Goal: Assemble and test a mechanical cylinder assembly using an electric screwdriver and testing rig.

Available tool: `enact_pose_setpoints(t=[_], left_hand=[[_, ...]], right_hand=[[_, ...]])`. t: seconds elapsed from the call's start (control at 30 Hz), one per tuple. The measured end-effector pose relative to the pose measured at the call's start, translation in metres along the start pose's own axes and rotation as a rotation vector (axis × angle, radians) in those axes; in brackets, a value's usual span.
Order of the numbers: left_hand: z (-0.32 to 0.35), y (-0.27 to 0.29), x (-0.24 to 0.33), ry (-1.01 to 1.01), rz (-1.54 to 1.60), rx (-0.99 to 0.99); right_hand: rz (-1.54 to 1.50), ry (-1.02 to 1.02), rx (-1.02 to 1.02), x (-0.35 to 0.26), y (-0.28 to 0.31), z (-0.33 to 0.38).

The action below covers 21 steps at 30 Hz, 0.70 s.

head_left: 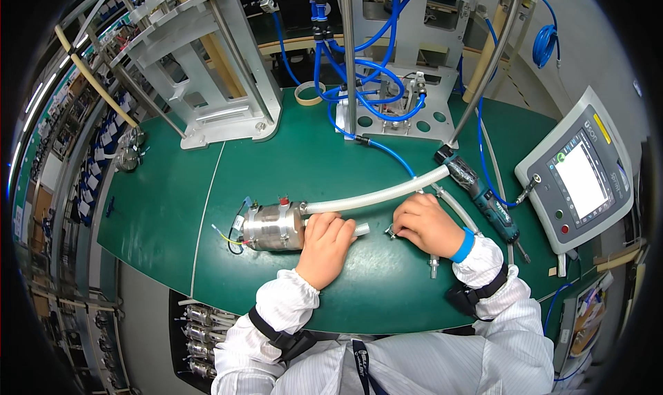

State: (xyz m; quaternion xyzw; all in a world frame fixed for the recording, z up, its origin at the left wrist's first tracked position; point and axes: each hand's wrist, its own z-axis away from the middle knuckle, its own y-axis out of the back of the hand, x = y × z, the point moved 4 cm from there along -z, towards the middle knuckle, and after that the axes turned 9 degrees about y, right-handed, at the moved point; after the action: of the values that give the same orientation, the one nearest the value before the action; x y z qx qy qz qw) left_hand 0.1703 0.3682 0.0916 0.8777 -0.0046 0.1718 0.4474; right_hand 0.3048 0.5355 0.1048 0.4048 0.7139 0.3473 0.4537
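A shiny metal cylinder (271,226) with small fittings and thin coloured wires lies on its side on the green mat (290,160). My left hand (326,246) rests against the cylinder's right end, fingers curled over a short clear tube stub (361,229). A long clear hose (376,197) curves from the cylinder's top fitting toward the right. My right hand (425,224) sits just right of the stub, fingers pinching a small metal clip (391,233). A blue wristband (465,245) shows at that wrist.
A teal powered screwdriver (483,196) hangs at the right on a cable. A grey touchscreen console (583,170) stands at far right. Metal fixtures (207,63) and blue air hoses (373,84) fill the back. A tape roll (309,93) lies behind. Similar cylinders (197,340) sit below the table edge.
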Motion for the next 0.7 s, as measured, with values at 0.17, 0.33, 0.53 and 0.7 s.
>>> enact_pose_setpoints(t=[0.17,0.33,0.53,0.7], left_hand=[[0.002,0.001,0.000,-0.007,0.004,0.002],[0.003,0.001,0.000,-0.015,-0.027,-0.027],[0.004,0.001,0.001,-0.016,-0.033,-0.038],[0.005,0.000,0.000,-0.025,-0.038,-0.029]], right_hand=[[-0.139,0.039,0.003,-0.016,-0.005,-0.006],[-0.086,0.044,-0.073,-0.028,-0.019,-0.007],[-0.054,0.037,-0.195,-0.028,-0.026,-0.004],[-0.044,0.071,-0.119,-0.030,-0.024,-0.005]])
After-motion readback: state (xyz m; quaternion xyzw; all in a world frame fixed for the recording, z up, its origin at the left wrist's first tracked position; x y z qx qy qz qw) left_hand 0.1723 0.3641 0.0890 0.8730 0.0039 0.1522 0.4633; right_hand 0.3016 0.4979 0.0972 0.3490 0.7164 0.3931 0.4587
